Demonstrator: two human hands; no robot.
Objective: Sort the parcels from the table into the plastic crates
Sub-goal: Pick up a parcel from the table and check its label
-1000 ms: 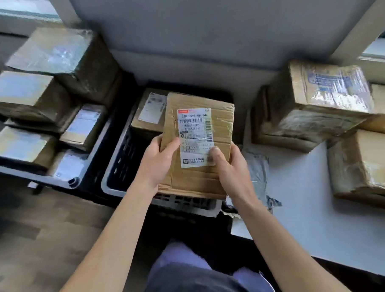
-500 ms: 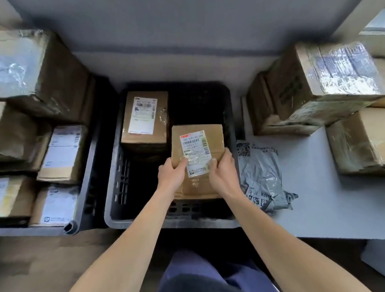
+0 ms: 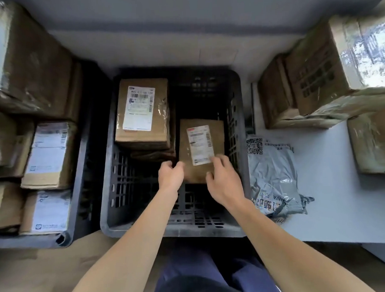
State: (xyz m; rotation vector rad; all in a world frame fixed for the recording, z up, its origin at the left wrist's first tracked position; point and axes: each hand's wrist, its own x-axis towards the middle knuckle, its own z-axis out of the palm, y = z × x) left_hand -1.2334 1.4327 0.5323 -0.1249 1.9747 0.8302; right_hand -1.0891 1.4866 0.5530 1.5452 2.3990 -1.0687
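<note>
"Brown cardboard under the hands – what has hold of it?"
"The left hand point(image 3: 172, 176) has its fingers curled at the 7 o'clock corner of the small brown cardboard parcel with a white label point(image 3: 200, 145). Whether they pinch it or only touch it, I cannot tell. The right hand point(image 3: 225, 182) lies loose over the 5 o'clock corner, fingers spread and relaxed, tips on the label, gripping nothing."
"And the parcel itself?"
"Down inside the dark grey slotted plastic crate point(image 3: 107, 193), label up, towards its 3 o'clock wall. At 11 o'clock in the same crate sits a larger brown cardboard box with a white label point(image 3: 141, 117), on top of another parcel."
"Around the crate?"
"At 3 o'clock a crumpled grey plastic mailer bag point(image 3: 274, 175) lies on the white table point(image 3: 335, 205), with taped cardboard boxes point(image 3: 316, 80) stacked at 1 o'clock. At 9 o'clock a second dark plastic crate point(image 3: 83, 183) holds labelled cardboard boxes point(image 3: 48, 156)"
</note>
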